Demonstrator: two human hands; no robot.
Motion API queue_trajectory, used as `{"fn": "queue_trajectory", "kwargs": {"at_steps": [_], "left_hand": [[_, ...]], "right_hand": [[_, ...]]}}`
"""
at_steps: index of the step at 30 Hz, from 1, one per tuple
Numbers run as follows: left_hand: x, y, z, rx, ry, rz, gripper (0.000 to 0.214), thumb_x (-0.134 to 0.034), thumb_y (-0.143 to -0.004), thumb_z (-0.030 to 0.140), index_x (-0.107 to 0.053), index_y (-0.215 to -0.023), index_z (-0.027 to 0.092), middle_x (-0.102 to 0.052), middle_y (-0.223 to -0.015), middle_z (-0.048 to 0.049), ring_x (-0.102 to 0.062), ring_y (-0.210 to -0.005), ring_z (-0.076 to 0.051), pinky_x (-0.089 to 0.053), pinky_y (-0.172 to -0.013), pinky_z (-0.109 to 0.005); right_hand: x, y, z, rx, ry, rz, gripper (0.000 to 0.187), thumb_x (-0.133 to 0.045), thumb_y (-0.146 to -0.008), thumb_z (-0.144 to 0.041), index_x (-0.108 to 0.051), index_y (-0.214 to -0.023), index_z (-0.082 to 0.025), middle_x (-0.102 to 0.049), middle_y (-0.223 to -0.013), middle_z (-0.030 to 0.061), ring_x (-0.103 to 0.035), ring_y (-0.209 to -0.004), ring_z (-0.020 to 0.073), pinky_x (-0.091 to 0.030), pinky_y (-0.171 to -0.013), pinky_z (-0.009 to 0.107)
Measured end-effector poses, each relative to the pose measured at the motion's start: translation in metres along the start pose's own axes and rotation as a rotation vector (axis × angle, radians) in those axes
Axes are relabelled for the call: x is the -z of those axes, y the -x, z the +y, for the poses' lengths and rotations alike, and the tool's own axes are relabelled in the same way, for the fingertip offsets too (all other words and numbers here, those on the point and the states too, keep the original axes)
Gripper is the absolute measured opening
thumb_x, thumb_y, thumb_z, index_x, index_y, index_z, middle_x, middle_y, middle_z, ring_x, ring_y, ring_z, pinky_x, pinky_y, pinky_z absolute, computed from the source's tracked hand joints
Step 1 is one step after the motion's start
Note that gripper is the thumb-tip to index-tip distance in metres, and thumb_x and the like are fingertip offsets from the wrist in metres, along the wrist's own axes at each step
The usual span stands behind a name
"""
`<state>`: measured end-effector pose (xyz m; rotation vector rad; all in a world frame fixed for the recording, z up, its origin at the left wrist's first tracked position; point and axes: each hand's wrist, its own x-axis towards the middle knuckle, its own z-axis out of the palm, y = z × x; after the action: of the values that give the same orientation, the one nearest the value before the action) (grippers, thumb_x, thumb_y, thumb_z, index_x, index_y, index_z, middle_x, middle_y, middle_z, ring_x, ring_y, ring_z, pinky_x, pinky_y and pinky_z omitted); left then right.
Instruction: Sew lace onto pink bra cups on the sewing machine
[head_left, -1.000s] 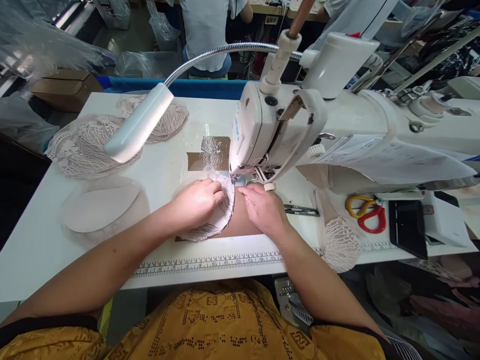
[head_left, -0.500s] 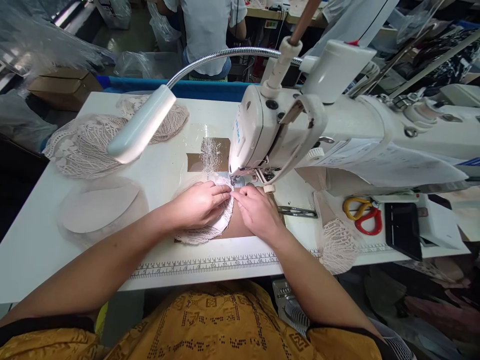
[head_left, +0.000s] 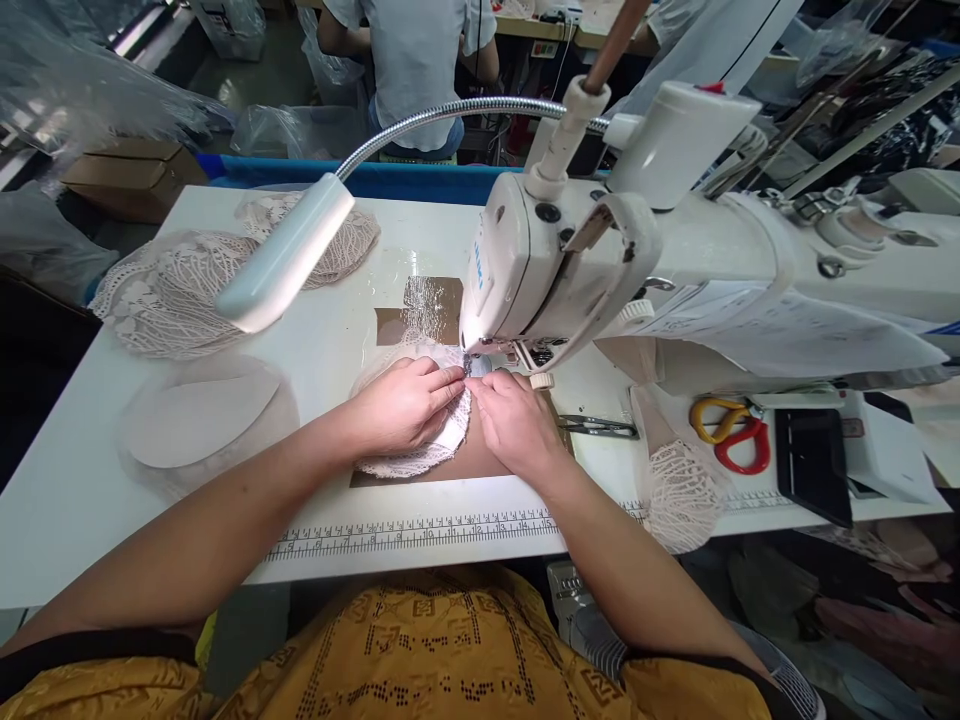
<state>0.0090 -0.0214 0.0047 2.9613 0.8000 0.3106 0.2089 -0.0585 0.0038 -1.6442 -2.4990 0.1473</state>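
Note:
A pale lace-edged fabric cup (head_left: 416,463) lies under my left hand, its right edge at the needle area of the white sewing machine (head_left: 510,265). My left hand (head_left: 405,405) presses down on the cup with bent fingers, its fingertips at the edge by the presser foot (head_left: 468,364). My right hand (head_left: 517,420) is closed, thumb and forefinger pinching the same edge just in front of the foot. The fingertips of both hands nearly meet there. The needle tip is too small to make out.
Lace pieces (head_left: 176,295) and a sheer oval piece (head_left: 202,420) lie left. A lamp (head_left: 289,255) overhangs the table. Tweezers (head_left: 598,427), another lace piece (head_left: 682,495), scissors (head_left: 739,435) and a black phone-like device (head_left: 812,465) lie right. A printed ruler (head_left: 427,535) edges the front. Another person (head_left: 420,75) sits beyond.
The fabric cup has turned a little and shifted away from me, with more lace showing behind my left hand. Both hands stay at the presser foot. The view has shifted slightly.

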Motion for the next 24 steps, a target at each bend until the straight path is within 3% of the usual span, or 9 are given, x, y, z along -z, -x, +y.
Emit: {"fn": "queue_trajectory", "kwargs": {"at_steps": [13,24], "left_hand": [[-0.006,-0.001,-0.007,-0.004,0.022,0.038,0.034,-0.046,-0.094,0.017,-0.061,-0.124,0.01,-0.061,-0.132,-0.0139,-0.054,-0.108,-0.028,-0.047,-0.089,-0.041],[-0.01,-0.004,-0.014,-0.004,0.058,0.099,0.032,-0.043,-0.099,0.022,-0.063,-0.122,0.012,-0.063,-0.129,-0.0132,-0.056,-0.113,-0.026,-0.048,-0.092,-0.041]], "right_hand": [[-0.003,0.0,0.001,0.007,-0.004,0.009,0.04,-0.04,-0.094,-0.014,-0.064,-0.127,-0.016,-0.067,-0.101,0.0098,-0.055,-0.086,0.023,-0.038,-0.071,0.033],[-0.001,0.003,0.006,0.071,-0.055,0.044,0.035,-0.044,-0.088,-0.009,-0.071,-0.109,-0.016,-0.066,-0.097,0.0087,-0.053,-0.078,0.0202,-0.036,-0.068,0.031]]}}
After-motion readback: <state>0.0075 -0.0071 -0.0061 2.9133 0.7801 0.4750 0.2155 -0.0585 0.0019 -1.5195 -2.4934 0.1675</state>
